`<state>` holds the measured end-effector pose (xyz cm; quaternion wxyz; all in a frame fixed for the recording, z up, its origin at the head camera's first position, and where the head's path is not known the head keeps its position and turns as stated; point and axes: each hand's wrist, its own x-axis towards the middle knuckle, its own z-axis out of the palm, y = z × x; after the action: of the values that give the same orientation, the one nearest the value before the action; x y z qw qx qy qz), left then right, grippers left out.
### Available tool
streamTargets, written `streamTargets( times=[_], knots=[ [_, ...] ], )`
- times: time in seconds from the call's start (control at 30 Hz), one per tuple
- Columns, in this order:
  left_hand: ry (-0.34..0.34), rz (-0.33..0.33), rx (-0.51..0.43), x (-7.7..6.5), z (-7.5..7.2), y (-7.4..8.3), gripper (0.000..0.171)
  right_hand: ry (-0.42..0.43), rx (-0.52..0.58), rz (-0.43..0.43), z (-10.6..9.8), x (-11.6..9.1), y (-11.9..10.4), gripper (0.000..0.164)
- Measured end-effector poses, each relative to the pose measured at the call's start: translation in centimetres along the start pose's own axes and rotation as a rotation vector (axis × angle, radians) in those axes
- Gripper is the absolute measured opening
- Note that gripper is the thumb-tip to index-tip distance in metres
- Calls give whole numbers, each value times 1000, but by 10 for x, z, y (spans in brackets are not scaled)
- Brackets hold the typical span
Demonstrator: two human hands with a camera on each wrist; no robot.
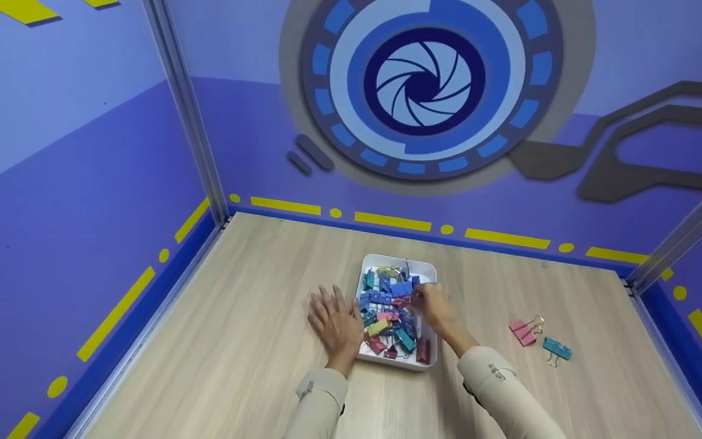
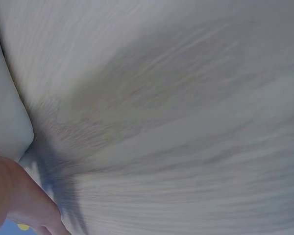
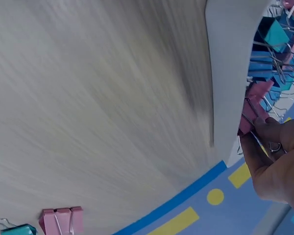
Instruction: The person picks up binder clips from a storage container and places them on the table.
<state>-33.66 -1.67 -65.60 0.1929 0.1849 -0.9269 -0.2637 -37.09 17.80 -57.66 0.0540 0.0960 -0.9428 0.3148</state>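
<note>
- The red clip (image 3: pixel 254 113) is inside the tray, by its right wall, near other clips.
- The right hand (image 1: pixel 435 308) reaches over that wall; its grip pinches the red clip between thumb and fingers.
- The white tray (image 3: pixel 230 73) is a shallow rectangle with rounded corners, holding a loose heap of binder clips with wire handles pointing several ways.
- In the heap, a blue clip (image 1: pixel 401 288) lies toward the far end, a yellow clip (image 1: pixel 378 327) nearer the person, and a green-blue clip (image 1: pixel 405 339) to its right; a dark red clip (image 1: pixel 423 351) sits in the near right corner.
- The left hand (image 1: pixel 334 323) lies palm down along the tray's left side, its grip spread, fingers fairly straight and pointing away from the person.
- To the right, well apart from the tray, a pink clip (image 1: pixel 523 333) and a teal clip (image 1: pixel 557 348) lie near each other on the counter (image 1: pixel 253 341), which has pale wood grain.
- Both arms wear light beige sleeves (image 1: pixel 320 399).
- Behind stands a blue-purple wall (image 1: pixel 241 134) bearing a round shutter emblem (image 1: pixel 424 88).
</note>
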Motion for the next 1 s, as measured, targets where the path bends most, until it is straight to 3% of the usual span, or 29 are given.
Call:
streamTargets(
  times=[0.2,0.3,0.43,0.53,0.77,0.87,1.0],
  knots=[
    [2,3,39,-1,-2,-3,63,36,17,-39,-28,3,-2,10],
    [16,11,37,-2,0,-3,63,65,57,-45,-55,5,7,11],
    [6,17,39,-5,2,-3,62,120,-2,-25,-99,-1,31,9],
    [-12,16,62,-6,3,-4,62,136,-37,59,-131,-12,55,11],
    [-8,29,76,-5,0,-3,62,127,-43,362,-193,-51,116,21],
    [-11,27,78,-4,-1,0,62,92,-60,472,-212,-75,144,23],
    [-3,25,88,-2,-2,2,62,27,-79,585,-223,-106,179,25]
  ],
)
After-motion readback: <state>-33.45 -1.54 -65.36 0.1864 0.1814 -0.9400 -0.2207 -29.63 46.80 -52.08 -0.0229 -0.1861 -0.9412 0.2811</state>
